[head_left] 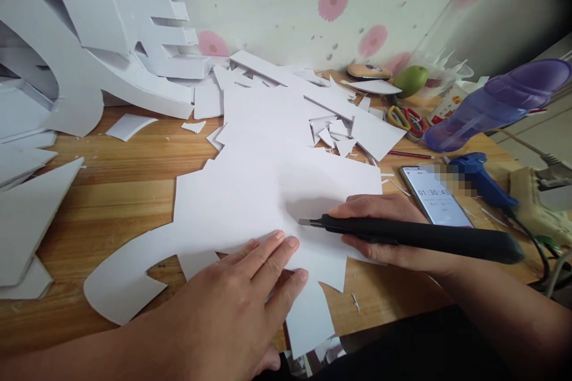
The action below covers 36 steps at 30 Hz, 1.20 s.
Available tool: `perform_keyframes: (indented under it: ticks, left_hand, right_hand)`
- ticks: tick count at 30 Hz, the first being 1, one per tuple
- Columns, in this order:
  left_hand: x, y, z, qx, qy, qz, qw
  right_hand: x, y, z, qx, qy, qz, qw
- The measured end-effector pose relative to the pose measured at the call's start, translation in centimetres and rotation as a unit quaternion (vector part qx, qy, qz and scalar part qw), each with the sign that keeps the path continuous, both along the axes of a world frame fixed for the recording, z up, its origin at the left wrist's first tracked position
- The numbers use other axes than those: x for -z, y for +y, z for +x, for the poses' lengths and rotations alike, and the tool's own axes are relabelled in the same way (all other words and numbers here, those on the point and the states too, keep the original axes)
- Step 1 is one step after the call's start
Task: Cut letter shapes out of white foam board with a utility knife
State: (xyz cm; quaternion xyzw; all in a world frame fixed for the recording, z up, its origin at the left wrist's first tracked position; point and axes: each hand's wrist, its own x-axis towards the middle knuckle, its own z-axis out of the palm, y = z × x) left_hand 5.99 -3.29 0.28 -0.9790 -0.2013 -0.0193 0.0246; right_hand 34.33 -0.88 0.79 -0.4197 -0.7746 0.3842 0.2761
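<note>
A large white foam board [250, 190] with cut-out edges lies across the wooden table. My left hand [254, 292] rests on its lower part, fingers apart and pressing flat, thumb near the middle. My right hand [388, 220] is closed round a black utility knife [415, 238]. The knife's blade points left, just over the board and close to a thin line in its surface; whether the tip touches cannot be made out.
White board scraps [335, 131] pile up behind the board. At the right are a phone [435, 196], a blue glue gun [485, 178], a purple bottle [491, 104], scissors [415, 122] and a green fruit [410, 81]. Large white cut-outs [80, 95] stand at the left.
</note>
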Motion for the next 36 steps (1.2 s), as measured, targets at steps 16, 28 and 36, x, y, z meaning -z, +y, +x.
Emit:
perform_keyframes:
  ticks: [16,28,36]
  left_hand:
    - [0.1,-0.2,-0.1,-0.007,-0.03,0.013,0.999]
    - [-0.3,0.1,0.2,-0.003,-0.031,0.02,0.999]
    - [-0.4,-0.2,0.0,0.003,-0.026,0.015,1.0]
  right_hand:
    - [-0.5,-0.1,1.0,-0.03,-0.048,0.029,0.998]
    - [0.2,0.0,0.5,0.054,0.041,0.01,0.998]
    - [0.0,0.3,0.0,0.026,0.025,0.005,0.999]
